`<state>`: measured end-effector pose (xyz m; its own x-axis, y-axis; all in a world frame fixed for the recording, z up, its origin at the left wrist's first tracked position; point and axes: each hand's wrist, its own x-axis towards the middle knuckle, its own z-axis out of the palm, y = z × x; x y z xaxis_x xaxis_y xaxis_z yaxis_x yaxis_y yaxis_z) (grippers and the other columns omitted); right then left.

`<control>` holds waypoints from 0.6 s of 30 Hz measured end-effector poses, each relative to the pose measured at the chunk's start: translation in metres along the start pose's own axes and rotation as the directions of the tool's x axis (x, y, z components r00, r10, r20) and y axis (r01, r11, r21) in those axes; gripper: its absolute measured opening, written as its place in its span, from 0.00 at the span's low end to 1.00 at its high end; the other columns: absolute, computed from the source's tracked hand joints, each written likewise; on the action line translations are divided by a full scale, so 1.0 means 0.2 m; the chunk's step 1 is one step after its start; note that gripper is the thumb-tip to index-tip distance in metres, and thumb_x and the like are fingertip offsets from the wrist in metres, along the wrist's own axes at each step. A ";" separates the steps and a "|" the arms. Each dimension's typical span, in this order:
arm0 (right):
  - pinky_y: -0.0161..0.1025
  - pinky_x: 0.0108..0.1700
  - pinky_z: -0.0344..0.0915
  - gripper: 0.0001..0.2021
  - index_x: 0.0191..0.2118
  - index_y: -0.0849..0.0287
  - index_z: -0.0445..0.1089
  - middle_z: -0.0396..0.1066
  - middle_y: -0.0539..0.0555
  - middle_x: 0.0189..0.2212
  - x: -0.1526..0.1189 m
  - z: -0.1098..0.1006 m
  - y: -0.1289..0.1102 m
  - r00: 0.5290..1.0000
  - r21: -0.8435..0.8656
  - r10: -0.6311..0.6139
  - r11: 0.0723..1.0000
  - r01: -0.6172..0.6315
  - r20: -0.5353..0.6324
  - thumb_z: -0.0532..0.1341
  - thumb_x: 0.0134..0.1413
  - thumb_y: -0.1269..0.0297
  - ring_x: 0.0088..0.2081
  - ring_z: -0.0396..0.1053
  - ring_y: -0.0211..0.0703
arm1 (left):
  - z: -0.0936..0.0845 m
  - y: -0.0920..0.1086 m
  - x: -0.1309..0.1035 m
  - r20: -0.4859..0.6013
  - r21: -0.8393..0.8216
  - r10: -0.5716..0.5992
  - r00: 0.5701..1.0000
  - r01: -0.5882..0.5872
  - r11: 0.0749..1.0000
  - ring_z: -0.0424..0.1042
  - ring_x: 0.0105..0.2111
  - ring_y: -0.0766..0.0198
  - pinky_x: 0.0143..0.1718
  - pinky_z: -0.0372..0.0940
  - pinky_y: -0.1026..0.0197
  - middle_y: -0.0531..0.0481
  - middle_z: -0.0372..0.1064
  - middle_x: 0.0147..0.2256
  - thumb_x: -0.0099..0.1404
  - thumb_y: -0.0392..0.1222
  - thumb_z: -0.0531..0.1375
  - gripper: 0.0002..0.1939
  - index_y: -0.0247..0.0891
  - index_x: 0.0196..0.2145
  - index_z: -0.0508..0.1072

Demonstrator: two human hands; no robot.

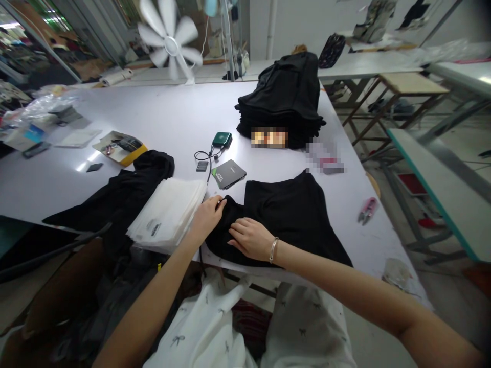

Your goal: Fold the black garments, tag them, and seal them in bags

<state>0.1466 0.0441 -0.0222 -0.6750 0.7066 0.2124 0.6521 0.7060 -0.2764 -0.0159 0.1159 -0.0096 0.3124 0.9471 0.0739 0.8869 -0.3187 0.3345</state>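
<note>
A black garment (287, 214) lies on the white table in front of me, its left part folded over. My left hand (209, 214) pinches the garment's upper left edge between thumb and fingers. On the folded part rests my right hand (251, 237), its fingers bent and slightly apart, with a bracelet at the wrist. Beside my left forearm is a stack of white plastic bags (169, 209). Dark cards (230, 174) lie just beyond the garment. A tall pile of black garments (284, 97) stands farther back.
Pink thread snips (368, 209) lie near the right edge of the table (356, 179). A green device (222, 139) with a cable sits mid-table. More black cloth (123, 189) lies at left, near a yellow-edged packet (119, 147). A white fan (171, 46) stands at the back.
</note>
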 end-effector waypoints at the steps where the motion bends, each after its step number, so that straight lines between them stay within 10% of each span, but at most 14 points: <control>1: 0.43 0.47 0.58 0.15 0.41 0.64 0.66 0.66 0.60 0.41 0.02 0.01 0.00 1.000 0.007 -0.029 1.000 0.029 0.006 0.46 0.59 0.61 0.46 0.59 0.46 | 0.00 0.00 -0.01 -0.010 0.016 0.004 1.000 -0.004 1.000 0.68 0.33 0.60 0.31 0.57 0.62 0.46 0.67 0.33 0.64 0.50 0.47 0.15 0.39 0.37 0.66; 13: 0.53 0.51 0.49 0.40 0.58 0.58 0.50 0.47 0.63 0.58 0.05 0.03 0.06 0.993 0.033 -0.042 0.999 0.039 0.114 0.56 0.42 0.40 0.57 0.42 0.62 | -0.12 0.05 0.04 -0.166 -0.164 0.094 0.982 -0.122 0.979 0.66 0.33 0.63 0.36 0.60 0.62 0.50 0.67 0.31 0.60 0.41 0.54 0.06 0.39 0.31 0.69; 18: 0.47 0.43 0.55 0.22 0.48 0.59 0.63 0.63 0.61 0.44 0.13 0.01 0.05 0.997 0.011 0.026 1.000 -0.027 0.078 0.47 0.56 0.49 0.48 0.55 0.53 | -0.13 0.07 0.04 -0.093 -0.218 0.052 0.994 -0.071 0.973 0.66 0.29 0.64 0.34 0.60 0.62 0.51 0.67 0.28 0.58 0.41 0.55 0.05 0.39 0.30 0.69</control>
<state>0.1344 0.0690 -0.0216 -0.6823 0.7192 0.1316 0.6666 0.6858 -0.2919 -0.0111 0.1201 0.0207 0.3250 0.9287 0.1784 0.7669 -0.3692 0.5249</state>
